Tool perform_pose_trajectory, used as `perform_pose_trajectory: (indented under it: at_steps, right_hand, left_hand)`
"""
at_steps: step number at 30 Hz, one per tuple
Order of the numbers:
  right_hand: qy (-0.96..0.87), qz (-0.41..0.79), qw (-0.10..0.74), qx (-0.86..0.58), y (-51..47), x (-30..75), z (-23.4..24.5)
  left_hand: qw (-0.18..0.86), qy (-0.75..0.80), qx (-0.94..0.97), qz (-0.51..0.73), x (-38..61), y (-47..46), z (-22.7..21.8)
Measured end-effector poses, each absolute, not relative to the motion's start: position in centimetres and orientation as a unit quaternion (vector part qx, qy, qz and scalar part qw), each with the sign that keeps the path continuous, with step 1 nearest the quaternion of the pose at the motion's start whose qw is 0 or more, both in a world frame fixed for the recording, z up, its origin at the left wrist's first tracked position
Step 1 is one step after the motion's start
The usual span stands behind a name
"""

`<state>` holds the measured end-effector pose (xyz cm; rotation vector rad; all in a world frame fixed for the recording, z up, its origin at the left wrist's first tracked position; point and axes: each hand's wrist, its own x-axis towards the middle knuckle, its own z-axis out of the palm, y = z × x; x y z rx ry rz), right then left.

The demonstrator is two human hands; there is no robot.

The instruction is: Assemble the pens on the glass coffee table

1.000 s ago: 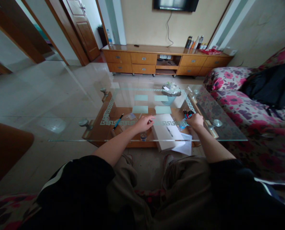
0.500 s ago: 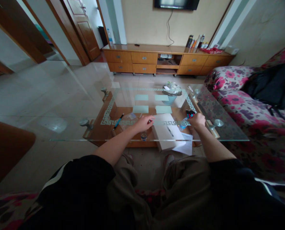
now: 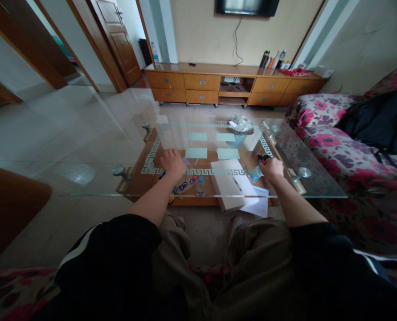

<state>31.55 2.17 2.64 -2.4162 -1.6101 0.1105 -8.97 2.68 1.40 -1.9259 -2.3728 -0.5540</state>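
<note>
I sit at a glass coffee table (image 3: 94, 183). My left hand (image 3: 172, 162) lies curled, knuckles up, over a blue pen (image 3: 161, 174) on the glass; only the pen's near end shows. My right hand (image 3: 272, 167) is closed round a bunch of coloured markers (image 3: 263, 157) whose tips stick out away from me. Between the hands lies a white box (image 3: 228, 183) with a sheet of paper (image 3: 256, 204) under its right corner. A small bottle (image 3: 201, 186) and a clear packet of coloured bits (image 3: 185, 185) sit near my left wrist.
Several pale green notes (image 3: 195, 153) lie further out on the glass. A full waste basket (image 3: 238, 131) stands at the far side. A flowered sofa (image 3: 335, 147) runs along the right, a wooden TV cabinet (image 3: 231, 84) along the far wall.
My left hand has moved left from the white box's edge to the blue pen, uncovering the small bottle and the packet. My right hand has stayed on the markers.
</note>
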Motion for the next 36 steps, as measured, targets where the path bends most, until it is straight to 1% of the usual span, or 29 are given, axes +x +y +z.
perform_pose_trajectory:
  at_steps: [7,14,17,20,23,25,28,32,36]
  right_hand:
    - [-0.581,0.027,0.124,-0.804,2.3,29.6,3.2]
    - [-0.619,0.021,0.129,-0.774,2.2,28.5,2.9]
    - [-0.632,0.023,0.137,-0.762,2.3,28.0,2.8]
    - [-0.656,0.040,0.157,-0.737,2.4,27.1,2.9]
    - [-0.692,0.112,0.194,-0.687,2.2,25.6,2.8]
    - [-0.707,0.194,0.226,-0.641,2.0,24.4,2.6]
    - [-0.715,0.283,0.258,-0.585,1.7,22.8,2.0]
    - [-0.698,0.347,0.292,-0.554,1.8,21.6,1.0]
    - [-0.691,0.412,0.311,-0.506,2.1,21.2,0.1]
  left_hand:
    - [0.016,-0.790,-0.603,-0.106,-9.9,3.0,0.1]
    - [0.018,-0.804,-0.583,-0.117,-9.5,3.7,-0.9]
    - [0.017,-0.806,-0.579,-0.122,-9.2,3.9,-0.4]
    - [0.002,-0.770,-0.621,-0.149,-8.6,4.1,0.4]
    - [-0.058,-0.675,-0.712,-0.188,-7.3,4.0,0.3]
    - [-0.101,-0.580,-0.773,-0.238,-6.1,3.8,-0.2]
    - [-0.149,-0.440,-0.847,-0.259,-4.1,3.4,-1.3]
    - [-0.134,-0.354,-0.887,-0.264,-2.4,3.2,-1.5]
    - [-0.105,-0.325,-0.901,-0.268,-2.1,3.1,-0.9]
